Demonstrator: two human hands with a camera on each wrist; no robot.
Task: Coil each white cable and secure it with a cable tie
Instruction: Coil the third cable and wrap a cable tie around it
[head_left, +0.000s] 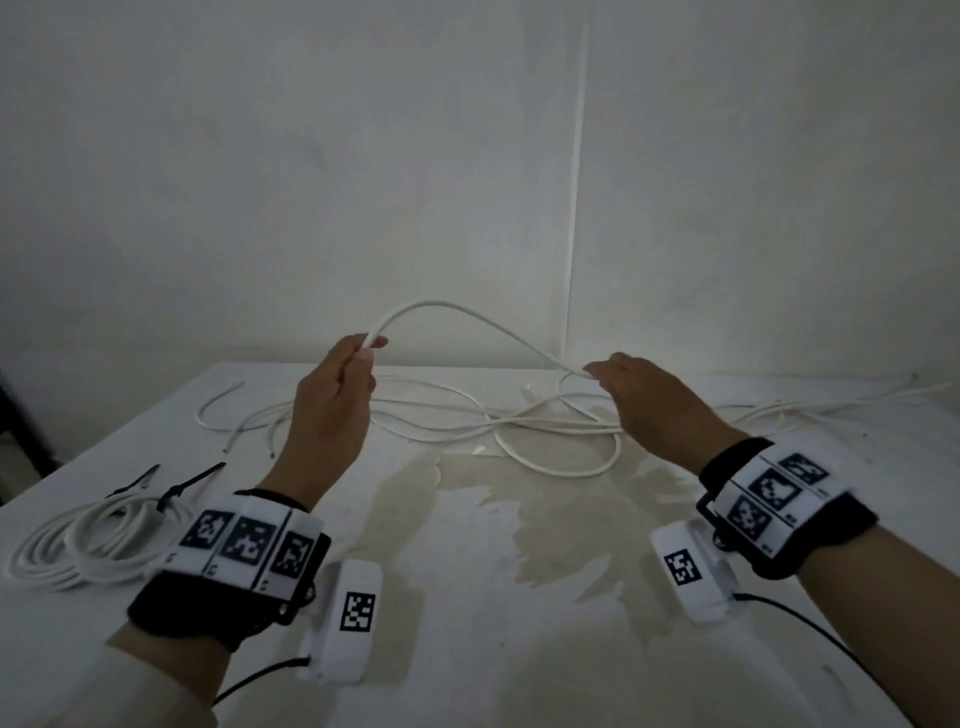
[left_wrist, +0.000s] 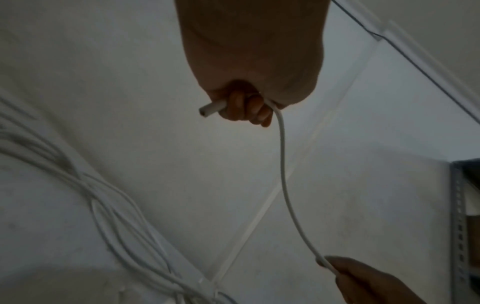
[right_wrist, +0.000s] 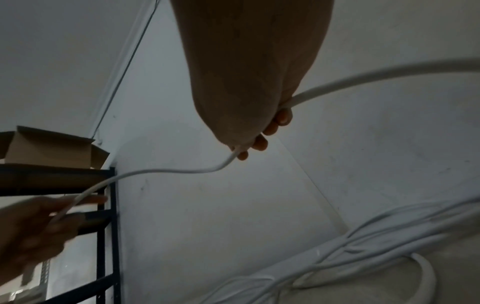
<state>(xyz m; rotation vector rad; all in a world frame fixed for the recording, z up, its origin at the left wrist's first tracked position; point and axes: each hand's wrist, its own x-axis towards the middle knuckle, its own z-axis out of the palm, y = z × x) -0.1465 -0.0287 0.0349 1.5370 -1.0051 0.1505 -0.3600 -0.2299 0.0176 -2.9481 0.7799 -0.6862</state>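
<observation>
A white cable (head_left: 467, 314) arches in the air between my two hands. My left hand (head_left: 337, 395) grips its cut end; in the left wrist view the stub (left_wrist: 211, 108) sticks out of the curled fingers (left_wrist: 246, 111). My right hand (head_left: 644, 395) holds the same cable (right_wrist: 166, 170) further along, fingers curled round it. More loose white cables (head_left: 457, 415) lie tangled on the white table (head_left: 519, 649) beyond the hands. A coiled white cable (head_left: 88, 545) bound with a black cable tie (head_left: 171, 493) lies at the front left.
Another black cable tie (head_left: 137, 480) lies near the coil. White walls close the table's back and right sides, with a corner strip (head_left: 574, 208). A dark shelf rack (right_wrist: 106, 226) with a cardboard box (right_wrist: 49, 150) stands to the left. Pale stains (head_left: 519, 509) mark the table's middle.
</observation>
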